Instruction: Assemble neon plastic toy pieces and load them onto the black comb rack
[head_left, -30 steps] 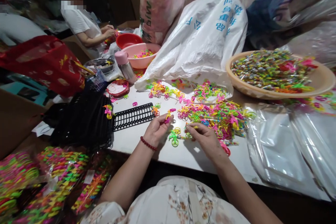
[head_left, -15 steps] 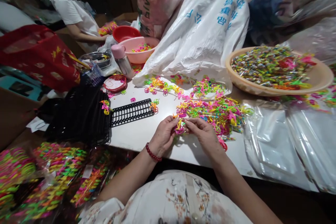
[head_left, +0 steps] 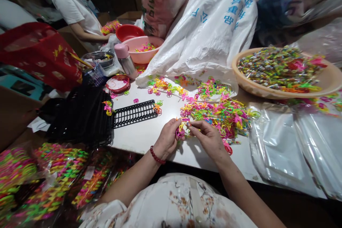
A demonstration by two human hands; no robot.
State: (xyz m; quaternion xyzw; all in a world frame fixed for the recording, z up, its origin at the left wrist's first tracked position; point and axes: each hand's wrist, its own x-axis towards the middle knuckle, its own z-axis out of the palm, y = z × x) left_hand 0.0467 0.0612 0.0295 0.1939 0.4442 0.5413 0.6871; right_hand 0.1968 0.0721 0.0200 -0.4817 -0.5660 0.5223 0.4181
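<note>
Above the white table point(head_left: 141, 139), my left hand point(head_left: 168, 136) pinches a small pink and yellow plastic toy piece point(head_left: 180, 132) with a round wheel-like part. My right hand point(head_left: 207, 136) is close beside it, thumb and forefinger pinched at the toy's right side. What sits in that pinch is too small to name. Just beyond both hands lies a heap of similar bright plastic toy pieces point(head_left: 216, 110). Left of the hands, a black ladder-like plastic rack point(head_left: 135, 114) lies flat, with a few coloured pieces at its two ends.
More black racks point(head_left: 80, 117) are stacked at left. A beige basin point(head_left: 240, 82) full of small wrapped items stands at right, behind clear plastic bags point(head_left: 280, 146). A white sack point(head_left: 197, 39) spills pieces behind the heap. A pink flask point(head_left: 125, 60) and a co-worker point(head_left: 80, 17) are far left.
My right hand has drawn slightly away from my left, widening the gap between the fingertips. More of the plastic piece shows there. The view has shifted a little.
</note>
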